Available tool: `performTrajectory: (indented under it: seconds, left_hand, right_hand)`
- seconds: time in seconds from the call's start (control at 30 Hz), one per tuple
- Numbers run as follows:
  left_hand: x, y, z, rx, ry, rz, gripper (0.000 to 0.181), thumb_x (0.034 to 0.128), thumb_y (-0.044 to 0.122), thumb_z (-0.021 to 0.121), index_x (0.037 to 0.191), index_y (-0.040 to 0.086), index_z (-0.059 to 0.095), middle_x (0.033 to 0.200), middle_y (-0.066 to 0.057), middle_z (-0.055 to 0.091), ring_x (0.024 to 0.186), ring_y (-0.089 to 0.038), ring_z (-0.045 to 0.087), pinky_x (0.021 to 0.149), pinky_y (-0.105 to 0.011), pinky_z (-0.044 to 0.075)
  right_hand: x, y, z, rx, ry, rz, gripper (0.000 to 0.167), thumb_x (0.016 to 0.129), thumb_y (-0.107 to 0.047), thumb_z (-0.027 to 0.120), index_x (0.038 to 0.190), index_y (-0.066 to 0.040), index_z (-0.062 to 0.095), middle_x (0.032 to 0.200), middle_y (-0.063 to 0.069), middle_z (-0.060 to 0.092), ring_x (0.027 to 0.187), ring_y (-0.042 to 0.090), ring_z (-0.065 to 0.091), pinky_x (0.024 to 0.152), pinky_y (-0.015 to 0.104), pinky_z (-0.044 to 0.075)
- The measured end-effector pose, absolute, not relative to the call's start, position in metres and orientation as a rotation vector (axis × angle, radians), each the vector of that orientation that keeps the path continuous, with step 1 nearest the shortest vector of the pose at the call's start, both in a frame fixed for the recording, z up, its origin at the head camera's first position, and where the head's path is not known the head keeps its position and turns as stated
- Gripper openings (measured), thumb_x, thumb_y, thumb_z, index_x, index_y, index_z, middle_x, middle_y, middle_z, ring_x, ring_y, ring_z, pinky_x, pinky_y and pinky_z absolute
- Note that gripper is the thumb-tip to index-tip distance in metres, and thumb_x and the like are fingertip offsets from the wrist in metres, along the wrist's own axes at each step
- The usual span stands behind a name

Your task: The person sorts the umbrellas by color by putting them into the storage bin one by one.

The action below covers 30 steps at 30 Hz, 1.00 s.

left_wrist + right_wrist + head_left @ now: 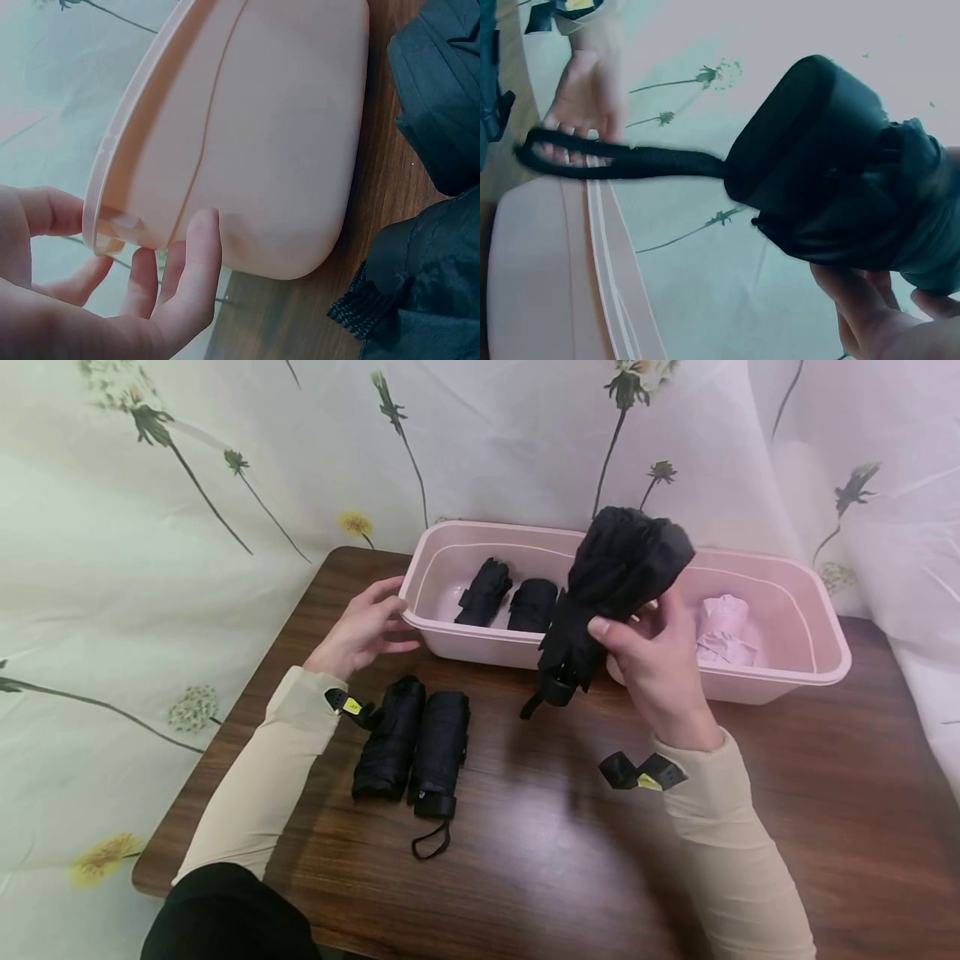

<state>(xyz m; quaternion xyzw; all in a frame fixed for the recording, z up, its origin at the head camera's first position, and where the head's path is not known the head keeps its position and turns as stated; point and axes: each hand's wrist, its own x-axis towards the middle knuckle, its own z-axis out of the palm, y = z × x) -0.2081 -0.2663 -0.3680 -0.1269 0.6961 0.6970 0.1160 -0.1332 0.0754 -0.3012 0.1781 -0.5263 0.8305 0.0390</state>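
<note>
Dark wood tabletop (540, 893) against flowered cloth (262, 443); from left: left hand (363, 631), fingers loosely bent at the rim of the left bin (480, 649), two folded umbrellas (438, 747) side by side in front, two small umbrellas (482, 593) inside, held umbrella (618, 560) lifted near both bins, then pink bundle (726, 631) in the right bin (750, 689). Judged risk: strap (531, 706) catching a rim, or loose fabric slipping under one-handed support. Right hand (663, 668) grips mid-body, thumb uppermost, handle tilted down leftward.
</note>
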Motion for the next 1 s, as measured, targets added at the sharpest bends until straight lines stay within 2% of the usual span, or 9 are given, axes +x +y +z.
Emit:
performTrajectory:
  seconds: [0.03,0.1,0.23,0.43,0.77,1.0]
  left_hand:
    - [-0.208,-0.266,-0.368,-0.374,2.038,2.042,0.054,0.0980,0.014,0.050,0.148,0.026,0.035,0.130,-0.010,0.048,0.106,-0.027,0.057,0.088,-0.050,0.055]
    - [-0.208,-0.266,-0.367,-0.382,2.034,2.042,0.053,0.0981,0.014,0.050,0.148,0.027,0.035,0.135,-0.011,0.045,0.108,-0.027,0.057,0.092,-0.053,0.053]
    - [-0.209,-0.265,-0.368,-0.387,2.020,2.051,0.053,0.0981,0.014,0.050,0.147,0.028,0.035,0.139,-0.013,0.043,0.108,-0.027,0.057,0.096,-0.057,0.049]
    - [-0.209,-0.265,-0.368,-0.394,2.021,2.051,0.053,0.0979,0.014,0.050,0.147,0.028,0.036,0.141,-0.013,0.041,0.109,-0.028,0.057,0.096,-0.057,0.049]
    - [-0.208,-0.264,-0.367,-0.400,2.017,2.065,0.054,0.0971,0.012,0.050,0.147,0.027,0.036,0.141,-0.014,0.042,0.108,-0.028,0.057,0.082,-0.047,0.058]
    - [-0.208,-0.263,-0.367,-0.408,2.005,2.069,0.053,0.0970,0.012,0.050,0.147,0.027,0.037,0.134,-0.009,0.046,0.109,-0.029,0.057,0.080,-0.046,0.058]
  right_hand:
    - [-0.136,0.077,-0.301,0.528,-1.576,2.580,0.060,0.079,0.018,0.058,0.131,-0.011,0.050,0.117,0.012,0.058,0.091,0.018,0.062,0.073,0.022,0.057]
    - [-0.141,0.079,-0.301,0.512,-1.523,2.602,0.058,0.080,0.015,0.057,0.132,-0.009,0.050,0.121,0.013,0.058,0.105,0.021,0.061,0.088,0.030,0.057]
    - [-0.152,0.082,-0.301,0.475,-1.526,2.550,0.055,0.082,0.012,0.059,0.132,-0.009,0.051,0.122,0.013,0.058,0.108,0.022,0.057,0.087,0.030,0.056]
    - [-0.165,0.083,-0.301,0.366,-1.635,2.434,0.052,0.080,0.007,0.066,0.128,-0.010,0.055,0.119,0.012,0.062,0.106,0.023,0.059,0.087,0.027,0.055]
    - [-0.185,0.077,-0.307,0.257,-1.900,2.199,0.054,0.080,-0.005,0.074,0.129,-0.015,0.056,0.117,0.011,0.063,0.102,0.023,0.058,0.091,0.026,0.050]
    - [-0.202,0.073,-0.313,0.190,-2.099,2.035,0.062,0.081,-0.016,0.076,0.136,-0.019,0.048,0.121,0.009,0.060,0.098,0.020,0.058,0.090,0.027,0.049]
